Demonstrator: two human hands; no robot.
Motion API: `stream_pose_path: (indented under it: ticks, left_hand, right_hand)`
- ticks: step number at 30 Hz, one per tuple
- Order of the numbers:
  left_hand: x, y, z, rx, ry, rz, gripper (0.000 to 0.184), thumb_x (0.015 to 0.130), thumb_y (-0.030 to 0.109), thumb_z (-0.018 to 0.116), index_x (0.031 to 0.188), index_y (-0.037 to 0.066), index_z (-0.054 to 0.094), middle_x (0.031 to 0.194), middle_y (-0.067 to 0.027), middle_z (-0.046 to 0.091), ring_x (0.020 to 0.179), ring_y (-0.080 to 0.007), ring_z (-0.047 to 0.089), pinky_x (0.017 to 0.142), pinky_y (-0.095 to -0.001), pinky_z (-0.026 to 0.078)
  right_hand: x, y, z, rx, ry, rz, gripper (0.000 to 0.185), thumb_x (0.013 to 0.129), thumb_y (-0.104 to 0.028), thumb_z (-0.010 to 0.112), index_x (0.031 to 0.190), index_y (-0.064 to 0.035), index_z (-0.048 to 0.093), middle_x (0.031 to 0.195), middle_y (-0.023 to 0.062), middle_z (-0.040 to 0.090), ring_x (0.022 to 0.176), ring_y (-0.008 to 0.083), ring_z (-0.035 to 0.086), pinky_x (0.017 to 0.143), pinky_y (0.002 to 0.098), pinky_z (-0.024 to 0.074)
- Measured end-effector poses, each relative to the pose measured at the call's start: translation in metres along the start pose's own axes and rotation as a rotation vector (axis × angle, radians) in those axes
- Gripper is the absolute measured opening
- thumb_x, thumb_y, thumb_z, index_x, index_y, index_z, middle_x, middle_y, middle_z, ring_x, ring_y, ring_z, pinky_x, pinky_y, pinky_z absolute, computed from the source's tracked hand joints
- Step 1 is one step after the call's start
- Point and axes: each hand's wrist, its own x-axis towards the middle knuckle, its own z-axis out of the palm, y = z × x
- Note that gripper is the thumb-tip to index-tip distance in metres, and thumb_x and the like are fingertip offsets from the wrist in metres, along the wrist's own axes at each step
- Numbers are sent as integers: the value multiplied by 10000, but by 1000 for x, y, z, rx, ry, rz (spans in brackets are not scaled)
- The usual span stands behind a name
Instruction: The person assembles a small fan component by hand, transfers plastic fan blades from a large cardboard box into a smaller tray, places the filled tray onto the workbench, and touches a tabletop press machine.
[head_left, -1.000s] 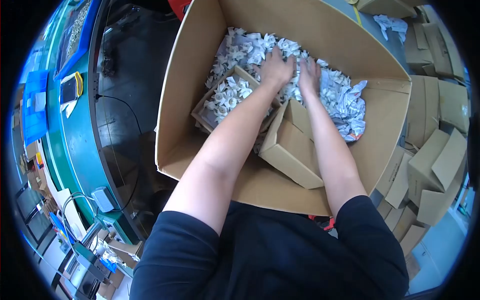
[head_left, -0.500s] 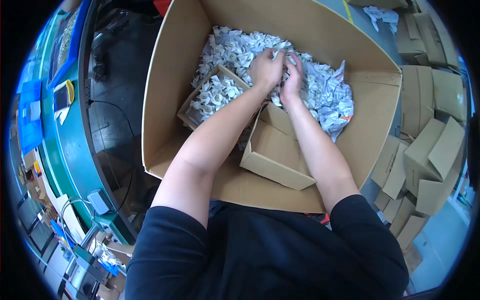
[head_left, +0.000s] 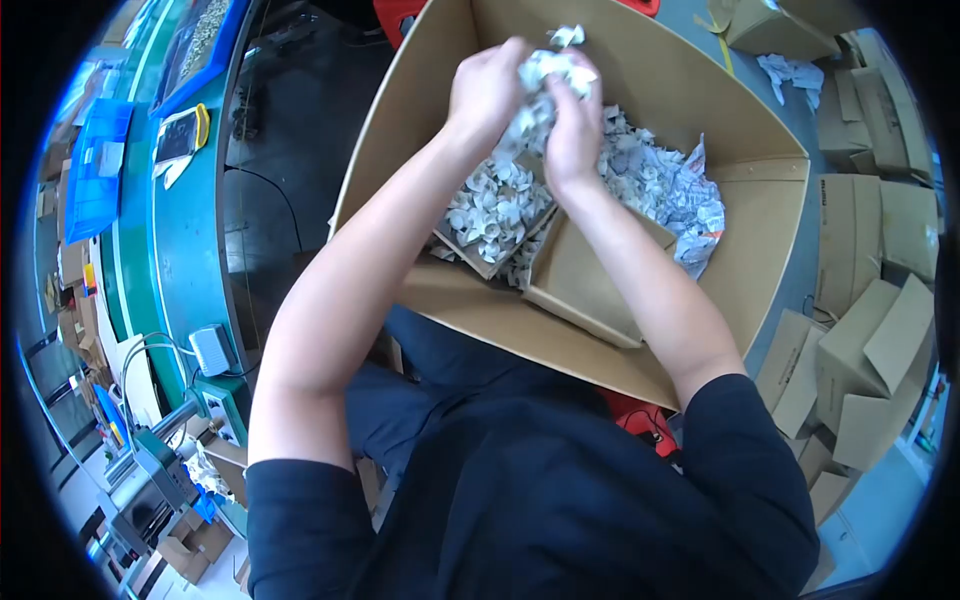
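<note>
My left hand (head_left: 487, 88) and my right hand (head_left: 575, 125) are raised over a large cardboard box (head_left: 745, 215), cupped around a clump of white pieces (head_left: 533, 118) between them. Some of these pieces look blurred, as if falling. Beneath my hands, a small carton (head_left: 462, 250) is heaped with white curled pieces (head_left: 495, 205). Beside it stands a second small carton (head_left: 590, 285), partly hidden by my right forearm. More loose pieces and crumpled printed paper (head_left: 695, 210) lie in the large box on the right.
On the left runs a green workbench (head_left: 190, 250) with a blue tray (head_left: 98, 170) and a phone-like device (head_left: 178, 138) on it. Several cardboard boxes (head_left: 850, 340) are stacked on the floor at the right. A red object (head_left: 645, 422) shows under the large box.
Both hands have risen from the loose pieces with a clump between them and moved up and left over the filled small carton. Its heap looks fuller, and the view has shifted.
</note>
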Motion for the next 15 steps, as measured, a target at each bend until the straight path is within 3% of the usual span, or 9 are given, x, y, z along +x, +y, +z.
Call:
stream_pose_path:
  ticks: [2,4,7,8,10,12,13,15]
  left_hand:
    - [-1,-37,-41,133,-149,-80,421,963,370,574,1070,1,744,965,-134,716,881,-199,649,825,-343,511]
    - [-1,-61,-65,184,-262,-176,440,969,390,582,1083,-2,746,996,-155,732,908,-232,675,856,-355,520]
    - [-8,-74,-75,1110,-698,-44,516,956,461,584,1115,-2,746,1048,-232,746,966,-345,714,918,-406,541]
    - [-5,-74,-71,1100,-699,-58,516,956,461,584,1115,-2,746,1048,-232,746,966,-345,714,918,-406,541]
    - [22,-66,-52,985,-671,-40,560,946,481,605,1201,-5,719,1178,-261,717,1107,-379,691,998,-427,523]
    - [48,-66,-41,1010,-443,88,586,929,501,628,1160,-28,731,1158,-254,726,1104,-386,689,991,-427,529]
    - [63,-67,-35,1001,-451,95,586,929,501,628,1160,-28,731,1158,-254,726,1104,-386,689,991,-427,529]
    - [98,-80,-27,883,-322,123,618,926,504,629,1231,-29,697,1226,-257,703,1153,-382,671,1016,-417,516]
  right_hand:
    - [-16,10,-3,-109,-100,76,497,1011,-196,598,1463,-29,477,1335,134,595,1240,207,575,1067,352,453]
    - [-27,13,-23,-437,-599,469,486,1020,-250,624,1449,-44,530,1335,124,613,1239,198,581,1055,351,466]
    - [-11,23,-45,-614,-661,456,457,1010,-288,648,1396,-48,598,1323,121,639,1234,197,591,1043,348,476]
    - [-4,30,-55,-697,-686,453,446,1005,-306,660,1369,-51,631,1317,119,652,1231,197,596,1036,347,481]
    - [29,45,-85,-785,-553,276,404,995,-332,669,1277,-45,701,1282,136,685,1212,214,618,1015,349,496]
    - [57,46,-121,-975,-364,149,443,997,-369,655,1252,-10,702,1290,174,689,1223,248,626,1021,362,493]
    - [74,57,-148,-986,-358,149,443,997,-369,655,1252,-10,702,1290,174,689,1223,248,626,1021,362,493]
    - [97,101,-204,-1185,7,90,553,992,-447,630,1311,5,658,1360,224,642,1277,319,599,1057,405,466]
